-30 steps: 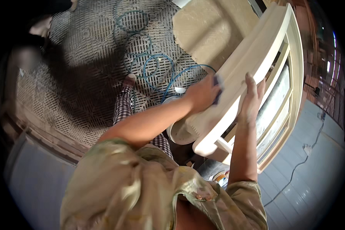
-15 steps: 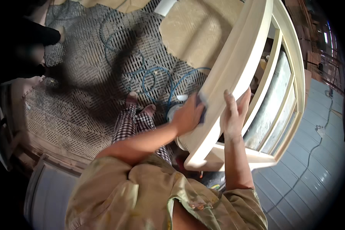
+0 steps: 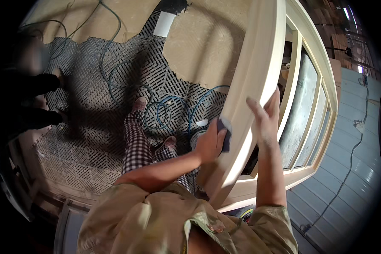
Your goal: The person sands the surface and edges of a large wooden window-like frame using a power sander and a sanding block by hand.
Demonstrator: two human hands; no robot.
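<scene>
A large pale wooden frame (image 3: 258, 63) with crossbars stands tilted on my right, its broad moulded side facing me. My left hand (image 3: 210, 144) presses a folded sheet of dark grey sandpaper (image 3: 225, 134) flat against that side. The fingers are closed about the sheet, and a lighter patch of it shows at the top. Higher and to the right, my right hand (image 3: 266, 120) grips the inner edge of the frame, thumb on the near face. Its fingertips are partly hidden behind the wood.
Blue hose (image 3: 161, 110) lies coiled on the slotted floor mat (image 3: 101, 76) beside my feet. Cardboard sheets (image 3: 199, 46) cover part of the mat. Another person's dark-clothed legs (image 3: 38, 89) are at the left. A cable (image 3: 347, 169) runs along grey panels at the right.
My left hand and the sandpaper have shifted slightly down along the frame's side. The right hand keeps its grip. My view has turned a little, and my feet have stepped apart.
</scene>
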